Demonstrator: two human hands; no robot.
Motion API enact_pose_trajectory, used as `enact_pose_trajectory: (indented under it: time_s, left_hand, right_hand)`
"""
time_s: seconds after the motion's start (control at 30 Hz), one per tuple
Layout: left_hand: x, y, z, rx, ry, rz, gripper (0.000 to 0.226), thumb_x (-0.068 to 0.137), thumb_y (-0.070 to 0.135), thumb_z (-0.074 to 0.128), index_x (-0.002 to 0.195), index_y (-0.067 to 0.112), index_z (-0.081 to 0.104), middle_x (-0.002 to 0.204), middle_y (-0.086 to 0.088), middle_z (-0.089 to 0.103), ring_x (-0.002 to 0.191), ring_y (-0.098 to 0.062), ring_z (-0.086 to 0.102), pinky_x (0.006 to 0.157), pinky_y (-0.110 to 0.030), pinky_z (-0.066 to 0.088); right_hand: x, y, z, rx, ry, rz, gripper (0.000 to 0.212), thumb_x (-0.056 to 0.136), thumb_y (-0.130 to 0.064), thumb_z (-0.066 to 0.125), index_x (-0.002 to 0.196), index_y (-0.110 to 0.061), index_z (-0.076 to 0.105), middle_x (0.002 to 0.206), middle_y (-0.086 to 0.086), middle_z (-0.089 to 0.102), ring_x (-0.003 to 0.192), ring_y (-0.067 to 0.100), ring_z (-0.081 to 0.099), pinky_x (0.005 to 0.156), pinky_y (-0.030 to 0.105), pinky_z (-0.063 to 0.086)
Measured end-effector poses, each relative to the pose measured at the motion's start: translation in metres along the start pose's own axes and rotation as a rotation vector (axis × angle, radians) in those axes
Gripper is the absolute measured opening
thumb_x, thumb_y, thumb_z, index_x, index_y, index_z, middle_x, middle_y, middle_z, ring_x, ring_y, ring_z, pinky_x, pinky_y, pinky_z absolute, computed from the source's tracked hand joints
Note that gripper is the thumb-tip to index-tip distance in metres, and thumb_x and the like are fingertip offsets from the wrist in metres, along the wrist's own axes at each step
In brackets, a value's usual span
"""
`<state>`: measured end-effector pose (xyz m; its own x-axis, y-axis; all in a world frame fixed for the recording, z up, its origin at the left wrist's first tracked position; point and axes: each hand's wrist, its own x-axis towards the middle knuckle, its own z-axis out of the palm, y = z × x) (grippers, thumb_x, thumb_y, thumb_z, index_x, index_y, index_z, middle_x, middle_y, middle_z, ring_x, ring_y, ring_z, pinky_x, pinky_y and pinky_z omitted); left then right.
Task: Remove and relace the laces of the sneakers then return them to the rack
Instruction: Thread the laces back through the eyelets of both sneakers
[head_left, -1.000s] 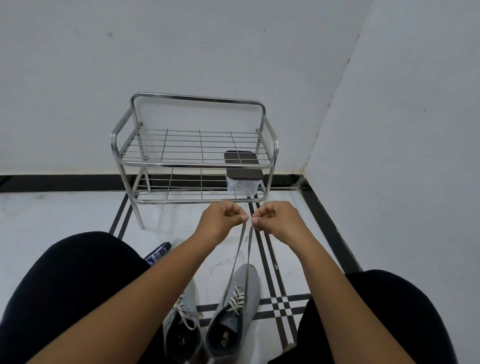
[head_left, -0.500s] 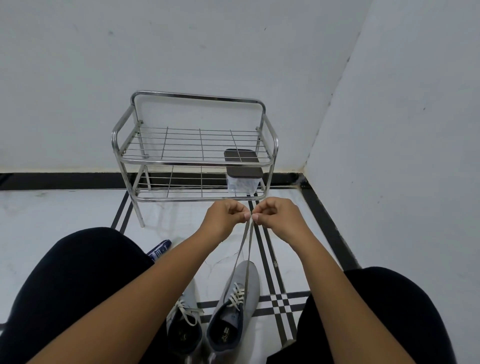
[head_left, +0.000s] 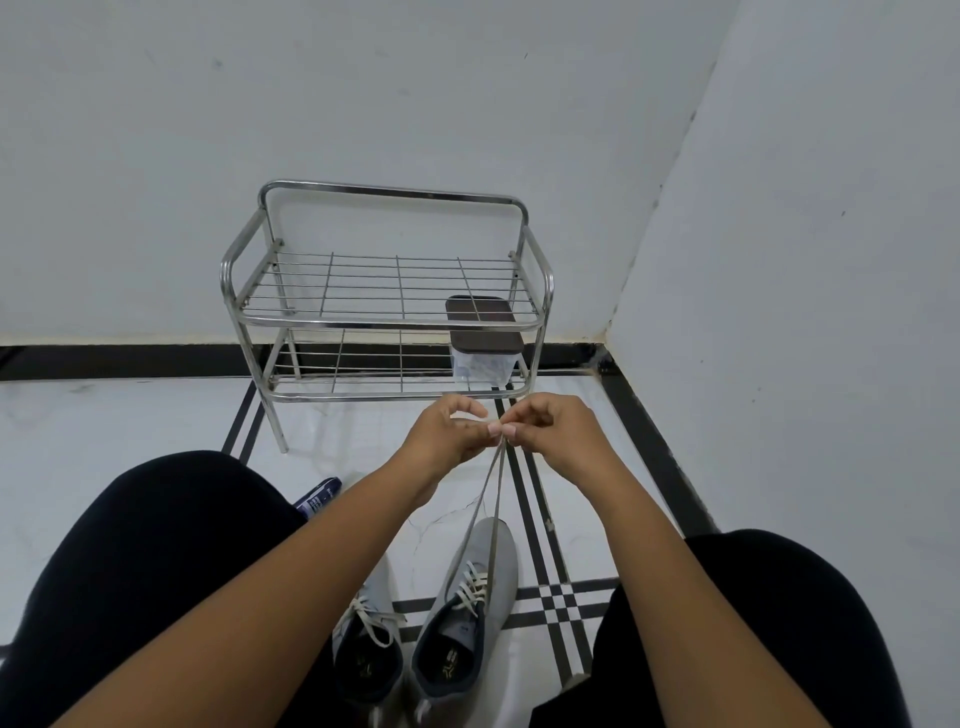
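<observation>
My left hand (head_left: 448, 428) and right hand (head_left: 551, 423) meet fingertip to fingertip above the floor, each pinched shut on one end of the pale flat shoelace (head_left: 492, 493); a second ago the fists sat slightly apart, now the thumbs touch and the two strands converge to a single point; the lace runs down taut to the grey canvas sneaker on the right (head_left: 467, 613), unmoved on the white tiled floor (head_left: 104, 431); its partner grey sneaker (head_left: 370, 644) lies just beside it, laced; the chrome wire two-tier rack (head_left: 387, 296) stands beyond, holding a brown-lidded clear plastic box (head_left: 483, 345) on its lower tier.

White walls (head_left: 415, 93), marble floor (head_left: 104, 431), black border stripes (head_left: 524, 493)
</observation>
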<state>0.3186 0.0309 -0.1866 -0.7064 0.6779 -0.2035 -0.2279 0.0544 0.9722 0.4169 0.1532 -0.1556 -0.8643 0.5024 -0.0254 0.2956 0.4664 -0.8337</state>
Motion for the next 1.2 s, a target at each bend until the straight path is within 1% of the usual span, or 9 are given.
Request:
enact_pose_trajectory:
  time_s: [0.1,0.17,0.3,0.4,0.53,0.8,1.03,1.13,1.2]
  left_hand:
    - [0.003,0.0,-0.002,-0.03,0.012,-0.008,0.03,0.085,0.006,0.07,0.108,0.011,0.051,0.085,-0.011,0.072,0.084,-0.02,0.071,0.09,-0.031,0.054]
    - [0.002,-0.001,-0.001,0.013,0.006,0.008,0.024,0.087,0.009,0.067,0.107,0.012,0.055,0.09,-0.01,0.071,0.088,-0.018,0.069,0.09,-0.03,0.052]
    - [-0.001,-0.004,-0.003,0.254,-0.077,0.03,0.02,0.092,0.013,0.063,0.11,0.009,0.068,0.101,-0.002,0.07,0.091,-0.002,0.062,0.076,-0.011,0.044]
    - [-0.002,-0.007,-0.001,0.336,-0.092,0.019,0.018,0.088,0.013,0.067,0.104,0.01,0.073,0.097,-0.002,0.072,0.087,0.001,0.062,0.069,-0.008,0.04]
    - [-0.002,-0.01,0.004,0.356,-0.06,0.051,0.018,0.084,0.015,0.072,0.099,0.006,0.075,0.094,-0.006,0.074,0.086,-0.007,0.066,0.074,-0.013,0.046]
    - [-0.003,-0.009,0.006,0.298,-0.02,0.006,0.017,0.085,0.016,0.07,0.099,0.007,0.075,0.097,-0.004,0.075,0.088,0.0,0.064,0.068,-0.008,0.039]
    - [-0.006,-0.009,0.006,0.262,-0.016,-0.008,0.016,0.084,0.015,0.071,0.098,0.007,0.075,0.096,-0.005,0.075,0.09,-0.003,0.066,0.071,-0.01,0.039]
    - [-0.006,-0.008,0.006,0.258,-0.011,-0.01,0.013,0.084,0.016,0.072,0.094,0.009,0.076,0.094,-0.004,0.075,0.091,-0.005,0.066,0.073,-0.012,0.04]
    - [-0.006,-0.008,0.007,0.26,0.001,-0.013,0.013,0.083,0.017,0.073,0.094,0.01,0.076,0.095,-0.003,0.075,0.088,-0.001,0.065,0.072,-0.011,0.039]
  right_hand:
    - [0.0,0.003,0.0,-0.007,-0.006,0.008,0.008,0.085,-0.015,0.071,0.083,-0.022,0.069,0.081,0.003,0.073,0.083,0.019,0.07,0.085,0.043,0.058]
    - [0.001,0.005,0.0,-0.016,0.002,0.007,0.011,0.086,-0.014,0.07,0.081,-0.023,0.068,0.08,0.004,0.073,0.082,0.02,0.07,0.084,0.043,0.058]
    - [0.002,0.007,-0.001,-0.027,0.035,0.004,0.016,0.086,-0.012,0.069,0.077,-0.024,0.066,0.08,0.002,0.07,0.075,0.015,0.064,0.083,0.041,0.057]
    - [0.002,0.007,0.0,-0.035,0.049,-0.001,0.019,0.086,-0.011,0.069,0.075,-0.026,0.065,0.078,-0.003,0.068,0.074,0.012,0.061,0.083,0.038,0.056]
    - [0.002,0.008,0.001,-0.047,0.057,0.002,0.012,0.086,-0.012,0.068,0.079,-0.022,0.066,0.077,-0.006,0.066,0.076,0.01,0.061,0.084,0.036,0.056]
    - [0.001,0.009,-0.002,0.034,0.039,0.02,0.005,0.084,-0.012,0.071,0.084,-0.017,0.073,0.082,0.002,0.073,0.085,0.019,0.069,0.085,0.039,0.057]
    - [0.0,0.009,-0.003,0.15,0.02,0.047,0.004,0.086,-0.013,0.07,0.089,-0.012,0.073,0.087,0.01,0.073,0.086,0.025,0.07,0.084,0.034,0.058]
    - [0.0,0.013,-0.002,0.313,0.048,0.149,0.015,0.094,-0.018,0.061,0.094,-0.008,0.072,0.089,0.011,0.072,0.084,0.018,0.069,0.082,0.03,0.058]
    - [0.001,0.027,0.003,0.442,0.123,0.333,0.02,0.097,-0.017,0.054,0.094,-0.003,0.069,0.084,0.01,0.069,0.076,0.017,0.066,0.076,0.027,0.057]
